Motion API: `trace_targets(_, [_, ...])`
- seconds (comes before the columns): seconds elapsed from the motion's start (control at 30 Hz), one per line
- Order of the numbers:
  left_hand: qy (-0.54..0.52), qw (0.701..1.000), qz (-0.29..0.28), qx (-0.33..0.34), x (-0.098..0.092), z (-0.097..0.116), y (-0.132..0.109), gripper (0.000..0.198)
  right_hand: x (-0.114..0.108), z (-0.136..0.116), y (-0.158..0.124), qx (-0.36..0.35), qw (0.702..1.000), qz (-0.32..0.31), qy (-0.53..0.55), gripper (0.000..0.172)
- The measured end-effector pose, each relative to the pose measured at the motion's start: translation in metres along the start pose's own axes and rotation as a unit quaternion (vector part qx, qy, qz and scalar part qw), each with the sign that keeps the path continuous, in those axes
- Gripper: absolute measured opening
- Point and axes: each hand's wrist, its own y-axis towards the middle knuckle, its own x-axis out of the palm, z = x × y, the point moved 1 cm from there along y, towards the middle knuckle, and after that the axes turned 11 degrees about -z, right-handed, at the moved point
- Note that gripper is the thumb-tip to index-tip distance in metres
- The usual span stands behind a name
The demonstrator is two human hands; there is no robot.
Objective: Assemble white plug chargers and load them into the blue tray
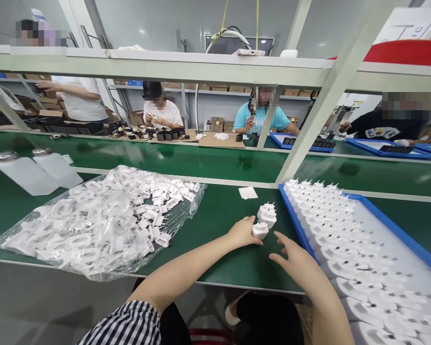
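Striped sleeve (pixel 127 323) foremost, the left hand (pixel 241 232) pinches a white adapter (pixel 260 231) behind the bench (pixel 215 263) front edge, presumably steadying it; right hand (pixel 292 255) spread, empty.

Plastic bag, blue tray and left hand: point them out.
Plastic bag (pixel 181 214): head view, clear film near its right edge.
Blue tray (pixel 398 233): head view, right rim.
Left hand (pixel 242 232): head view, back of hand.

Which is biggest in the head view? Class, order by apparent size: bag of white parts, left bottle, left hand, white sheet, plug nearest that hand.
1. Bag of white parts
2. Left bottle
3. Left hand
4. White sheet and nearest plug: too alike to rank.
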Motion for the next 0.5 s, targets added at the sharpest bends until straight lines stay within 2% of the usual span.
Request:
trace_targets(0.13, [-0.041, 0.999, -0.008, 0.006, 0.0, 0.009, 0.022, 0.103, 0.0, 0.01, -0.012, -0.006, 0.999, -0.04, 0.014, 0.048])
trace_targets(0.23, [-0.053, 0.999, -0.008, -0.009, 0.001, 0.015, 0.028, 0.103, 0.004, 0.007, -0.013, -0.019, 0.998, -0.056, 0.015, 0.046])
trace_targets(0.33, [-0.033, 0.999, -0.01, -0.014, 0.0, 0.018, 0.023, 0.099, 0.008, -0.004, -0.011, -0.056, 0.996, -0.064, 0.012, 0.045])
trace_targets(0.43, [0.027, 0.999, 0.013, -0.035, -0.017, 0.008, 0.008, 0.091, 0.01, -0.02, -0.007, -0.108, 0.99, -0.086, 0.008, 0.044])
trace_targets(0.5, [0.079, 0.992, 0.058, -0.077, -0.041, -0.009, -0.011, 0.071, 0.009, -0.034, -0.001, -0.145, 0.984, -0.103, 0.001, 0.043])
